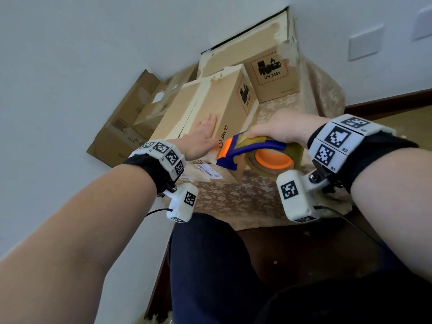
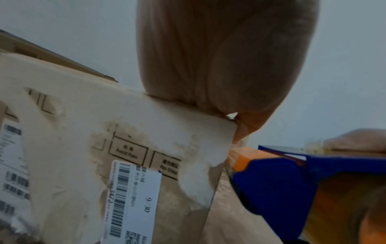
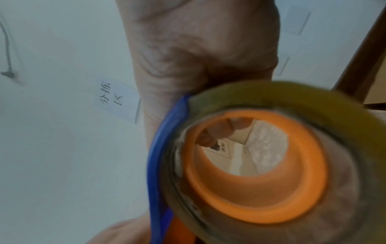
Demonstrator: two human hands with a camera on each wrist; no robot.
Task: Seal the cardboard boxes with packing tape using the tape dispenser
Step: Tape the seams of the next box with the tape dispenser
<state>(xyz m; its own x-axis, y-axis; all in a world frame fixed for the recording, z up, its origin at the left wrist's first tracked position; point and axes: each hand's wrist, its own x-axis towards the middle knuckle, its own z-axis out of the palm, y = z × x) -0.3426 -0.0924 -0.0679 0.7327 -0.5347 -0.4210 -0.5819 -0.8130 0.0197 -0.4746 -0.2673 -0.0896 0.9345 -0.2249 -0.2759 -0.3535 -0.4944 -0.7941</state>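
Observation:
A brown cardboard box (image 1: 210, 108) marked PICO lies on the patterned tabletop, with old pale tape along its top seam. My left hand (image 1: 203, 134) rests flat on its top near the right edge, fingers straight; in the left wrist view the palm (image 2: 219, 57) presses on the box's top edge (image 2: 125, 132). My right hand (image 1: 282, 130) grips a blue and orange tape dispenser (image 1: 250, 152) by its handle, and the dispenser's front sits at the box's near right corner. The tape roll (image 3: 261, 165) with its orange hub fills the right wrist view.
A second box (image 1: 264, 66) with a UN 3481 label stands behind at the right. Flattened and open cartons (image 1: 131, 118) lie against the wall at the left. The patterned cloth (image 1: 245, 197) covers the table. My legs in dark trousers (image 1: 210, 265) are below.

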